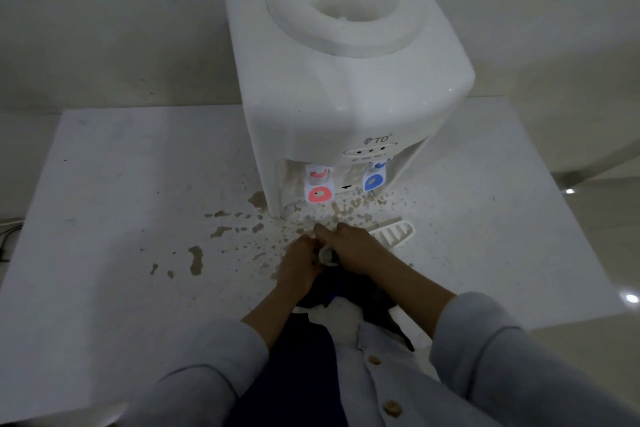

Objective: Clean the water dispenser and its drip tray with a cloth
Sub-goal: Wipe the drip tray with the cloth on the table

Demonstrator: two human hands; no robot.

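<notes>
The water dispenser (346,87) carries one legible marking: the letters "TD", printed in dark characters on the front face of the white housing, directly above the indicator panel (370,151). A small emblem stands immediately left of the letters; its form cannot be resolved. A tiny mark sits at the upper right of the "D" and is too small to read. The red tap paddle (319,193) and blue tap paddle (374,181) bear no readable characters.

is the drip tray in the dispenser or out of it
Out: the slotted drip tray lies on the table before the dispenser, beside the right hand.
</notes>
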